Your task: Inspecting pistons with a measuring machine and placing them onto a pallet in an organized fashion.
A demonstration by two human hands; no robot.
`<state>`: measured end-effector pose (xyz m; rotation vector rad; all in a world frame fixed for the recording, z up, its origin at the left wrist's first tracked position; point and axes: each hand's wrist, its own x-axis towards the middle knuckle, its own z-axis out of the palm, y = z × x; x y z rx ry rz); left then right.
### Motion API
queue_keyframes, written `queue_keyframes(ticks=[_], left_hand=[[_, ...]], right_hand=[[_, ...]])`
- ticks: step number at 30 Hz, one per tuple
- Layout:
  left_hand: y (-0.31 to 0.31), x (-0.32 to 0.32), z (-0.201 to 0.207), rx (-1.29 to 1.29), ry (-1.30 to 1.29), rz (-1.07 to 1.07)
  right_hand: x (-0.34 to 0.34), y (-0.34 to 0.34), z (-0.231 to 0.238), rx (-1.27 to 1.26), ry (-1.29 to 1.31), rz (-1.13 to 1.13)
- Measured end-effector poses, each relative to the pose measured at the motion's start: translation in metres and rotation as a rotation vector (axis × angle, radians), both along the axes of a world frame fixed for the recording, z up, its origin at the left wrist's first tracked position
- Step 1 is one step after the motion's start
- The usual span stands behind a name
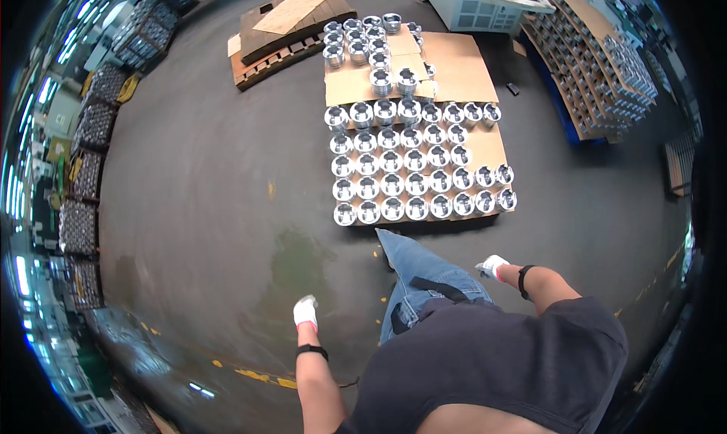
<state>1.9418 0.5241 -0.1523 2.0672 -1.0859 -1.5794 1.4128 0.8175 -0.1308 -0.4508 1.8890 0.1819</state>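
My left hand (306, 311), in a white glove, hangs out to the left over the floor with nothing in it. Its fingers are loosely extended and touch nothing. My right hand (493, 267), gloved the same way, is held out to the right of my jeans, empty, with its fingers apart. Ahead of me, rows of shiny metal pistons (391, 161) stand on brown cardboard (485, 142) stacked low on the floor. The near rows lie closest to my hands, and neither hand reaches them. More pistons (381, 81) stand on the far part of the stack.
A wooden pallet with boards (284, 25) lies at the far left of the stack. To the right, layered pistons and cardboard (591, 63) rise on a blue pallet (564, 112). A pale machine cabinet (473, 10) stands behind. Loaded bins (79, 226) line the left side.
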Motion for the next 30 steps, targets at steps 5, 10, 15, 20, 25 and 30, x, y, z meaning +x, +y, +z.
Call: queue_keyframes(ticks=[5,10,15,20,25,30], left_hand=[[-0.106,-0.081,0.037,-0.079,-0.037,-0.153],[-0.168,-0.122,0.060,0.058,-0.183,-0.308],[-0.265,-0.137,0.066,0.043,-0.175,-0.326],[-0.380,-0.143,0.044,0.103,-0.223,-0.437],[-0.483,-0.235,-0.015,0.126,-0.113,-0.688],[-0.549,-0.338,-0.109,0.230,-0.038,-0.848]], right_hand=[[0.012,-0.050,-0.041,-0.053,0.029,-0.127],[-0.012,-0.184,-0.051,-0.421,0.076,-0.129],[-0.054,-0.313,-0.066,-0.695,0.055,-0.417],[-0.093,-0.419,-0.057,-0.814,0.018,-0.594],[-0.126,-0.488,-0.128,-0.724,0.154,-0.618],[-0.166,-0.550,-0.202,-0.546,0.415,-0.656]])
